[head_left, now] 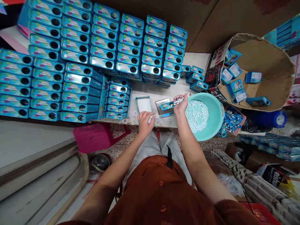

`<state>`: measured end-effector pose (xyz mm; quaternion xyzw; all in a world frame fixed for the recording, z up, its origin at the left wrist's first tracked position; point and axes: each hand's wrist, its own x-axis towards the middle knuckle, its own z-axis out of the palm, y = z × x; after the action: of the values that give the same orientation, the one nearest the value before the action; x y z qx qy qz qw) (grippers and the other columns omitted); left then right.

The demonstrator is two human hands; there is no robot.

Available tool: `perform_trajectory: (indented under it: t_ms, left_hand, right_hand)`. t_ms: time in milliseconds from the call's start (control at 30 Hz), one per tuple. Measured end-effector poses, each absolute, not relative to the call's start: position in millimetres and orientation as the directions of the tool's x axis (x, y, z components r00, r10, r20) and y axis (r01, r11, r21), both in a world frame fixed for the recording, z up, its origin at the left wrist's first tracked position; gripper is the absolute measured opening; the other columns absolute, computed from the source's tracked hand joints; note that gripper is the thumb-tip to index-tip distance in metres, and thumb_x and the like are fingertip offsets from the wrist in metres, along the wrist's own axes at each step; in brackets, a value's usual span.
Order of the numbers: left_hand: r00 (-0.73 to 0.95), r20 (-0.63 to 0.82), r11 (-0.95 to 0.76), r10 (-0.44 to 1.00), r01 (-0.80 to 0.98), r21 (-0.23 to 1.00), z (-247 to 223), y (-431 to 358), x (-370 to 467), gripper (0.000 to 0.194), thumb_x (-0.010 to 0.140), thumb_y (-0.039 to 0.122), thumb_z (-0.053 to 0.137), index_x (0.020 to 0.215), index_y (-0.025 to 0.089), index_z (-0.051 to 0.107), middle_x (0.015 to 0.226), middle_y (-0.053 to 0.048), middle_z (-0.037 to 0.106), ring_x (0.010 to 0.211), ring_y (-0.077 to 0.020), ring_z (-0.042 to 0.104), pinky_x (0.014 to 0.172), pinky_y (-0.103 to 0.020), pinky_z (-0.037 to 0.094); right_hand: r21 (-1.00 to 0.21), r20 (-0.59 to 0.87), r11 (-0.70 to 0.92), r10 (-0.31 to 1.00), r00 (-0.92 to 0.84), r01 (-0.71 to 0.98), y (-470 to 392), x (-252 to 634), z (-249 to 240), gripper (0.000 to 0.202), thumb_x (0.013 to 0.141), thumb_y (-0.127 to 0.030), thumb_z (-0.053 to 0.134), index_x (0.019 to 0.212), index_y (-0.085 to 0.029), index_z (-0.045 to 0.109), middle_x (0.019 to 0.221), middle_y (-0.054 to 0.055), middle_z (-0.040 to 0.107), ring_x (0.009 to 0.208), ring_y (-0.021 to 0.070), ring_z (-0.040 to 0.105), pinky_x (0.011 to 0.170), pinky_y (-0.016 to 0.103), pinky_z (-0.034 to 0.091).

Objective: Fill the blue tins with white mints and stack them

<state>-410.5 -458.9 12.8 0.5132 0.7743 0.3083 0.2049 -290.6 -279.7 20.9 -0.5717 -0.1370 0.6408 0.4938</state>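
Observation:
My right hand (180, 105) is cupped palm up with a small heap of white pellets (178, 101) in it, at the left rim of a turquoise basin (217, 123). More white pellets (199, 117) lie in that basin. Just left of this hand, a blue printed tin (166, 106) stands on a small scale (160, 101); its display end faces me. My left hand (145, 122) rests at the table edge with fingers loosely bent and apart, holding nothing visible. It is beside a shallow blue-rimmed tray (143, 103) with a white inside.
Tall stacks of blue tins (105, 40) fill the table's back and left. At right are a cardboard box (276, 78) with several tins and a small box of shiny round lids (232, 120). A magenta stool (93, 137) stands below the table at left.

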Motion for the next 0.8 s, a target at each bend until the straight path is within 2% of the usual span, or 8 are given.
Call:
perform_trajectory:
  t_ms: [133,467,600,800]
  left_hand:
    - [-0.404,-0.008,0.297,0.915,0.659,0.691,11,-463,-415,0.020,0.090,0.033,0.051,0.100,0.025,0.066,0.095,-0.005,0.066,0.101,-0.0224,0.052,0.094,-0.041,0.035]
    - [-0.421,0.008,0.290,0.907,0.639,0.712,11,-460,-420,0.019,0.090,0.034,0.052,0.098,0.026,0.066,0.095,-0.004,0.067,0.101,-0.0221,0.052,0.099,-0.041,0.032]
    - [-0.416,0.015,0.283,0.909,0.644,0.710,11,-460,-421,0.018,0.090,0.034,0.052,0.098,0.026,0.066,0.095,-0.003,0.067,0.102,-0.0221,0.052,0.100,-0.041,0.031]
    - [-0.407,0.013,0.279,0.913,0.648,0.709,10,-460,-418,0.018,0.090,0.034,0.052,0.098,0.026,0.066,0.094,-0.004,0.067,0.102,-0.0223,0.052,0.100,-0.041,0.030]
  right_hand:
    - [-0.797,-0.564,-0.464,0.800,0.203,-0.386,-284,-298,23,0.048,0.090,-0.055,0.040,0.056,-0.023,0.035,0.053,-0.004,0.049,0.053,0.0096,0.055,0.062,0.025,0.052]
    - [-0.843,-0.486,-0.380,0.841,0.237,-0.381,-289,-302,20,0.047,0.091,-0.050,0.044,0.053,-0.023,0.034,0.046,-0.006,0.044,0.049,0.0100,0.054,0.060,0.026,0.052]
    - [-0.810,-0.520,-0.389,0.821,0.234,-0.438,-287,-299,19,0.047,0.093,-0.045,0.041,0.053,-0.023,0.033,0.045,-0.006,0.041,0.045,0.0089,0.049,0.054,0.024,0.048]
    - [-0.732,-0.622,-0.449,0.748,0.233,-0.513,-282,-292,20,0.047,0.093,-0.049,0.038,0.055,-0.022,0.031,0.049,-0.006,0.037,0.045,0.0075,0.045,0.051,0.022,0.047]
